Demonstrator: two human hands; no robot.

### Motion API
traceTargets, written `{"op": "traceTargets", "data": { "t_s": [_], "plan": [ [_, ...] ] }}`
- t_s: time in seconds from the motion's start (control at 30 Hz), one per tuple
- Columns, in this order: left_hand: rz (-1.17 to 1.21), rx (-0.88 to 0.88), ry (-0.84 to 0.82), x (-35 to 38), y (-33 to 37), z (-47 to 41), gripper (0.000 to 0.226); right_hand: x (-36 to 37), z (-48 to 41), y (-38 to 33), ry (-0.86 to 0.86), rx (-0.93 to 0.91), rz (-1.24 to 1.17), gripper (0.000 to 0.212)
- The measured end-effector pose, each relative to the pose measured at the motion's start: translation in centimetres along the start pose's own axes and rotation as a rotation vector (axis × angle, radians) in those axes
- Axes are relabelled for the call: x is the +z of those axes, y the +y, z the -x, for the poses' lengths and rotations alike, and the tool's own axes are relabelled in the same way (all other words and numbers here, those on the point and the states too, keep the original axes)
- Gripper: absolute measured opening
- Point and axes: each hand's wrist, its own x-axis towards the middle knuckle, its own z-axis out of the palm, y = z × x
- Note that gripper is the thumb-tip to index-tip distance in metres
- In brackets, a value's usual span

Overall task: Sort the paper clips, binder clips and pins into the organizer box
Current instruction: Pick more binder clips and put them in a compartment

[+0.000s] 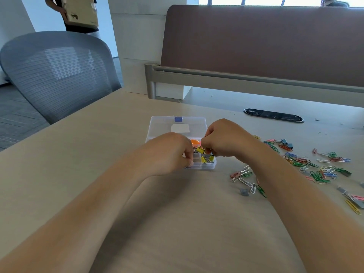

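Observation:
A clear plastic organizer box [204, 166] lies open on the desk, its lid [157, 127] folded back with a blue latch. Yellow binder clips [204, 159] fill a front right compartment; something orange [194, 142] shows behind. My left hand [173, 152] rests over the box's left half, fingertips pinching its front edge. My right hand [222, 140] hovers over the right side, fingers closed on a yellow binder clip [200, 149]. Coloured paper clips [307, 164] and grey binder clips [244, 192] lie scattered to the right.
A brown divider panel [266, 42] on a metal rail closes the desk's far side. A black cable grommet [273, 114] sits behind the clips. A grey mesh chair [59, 73] stands at the left, and a person carrying a cardboard box [80, 10] stands beyond it.

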Motion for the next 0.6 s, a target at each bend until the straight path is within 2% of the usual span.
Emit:
{"op": "traceTargets", "data": {
  "t_s": [0.1, 0.27, 0.4, 0.6],
  "plan": [
    [0.05, -0.024, 0.021, -0.19, 0.04, -0.01, 0.012, -0.05, -0.04, 0.07, -0.03, 0.016, -0.019, 0.023],
    [0.156, -0.073, 0.198, -0.71, 0.14, 0.1, 0.01, -0.16, -0.03, 0.16, -0.038, 0.071, -0.178, 0.015],
    [0.181, -0.073, 0.194, -0.4, 0.44, 0.26, 0.02, -0.3, 0.21, -0.16, -0.059, 0.08, -0.209, 0.016],
    [0.169, -0.077, 0.199, -0.22, 0.81, 0.15, 0.012, -0.5, 0.42, -0.15, -0.113, 0.093, -0.236, 0.019]
  ]
}}
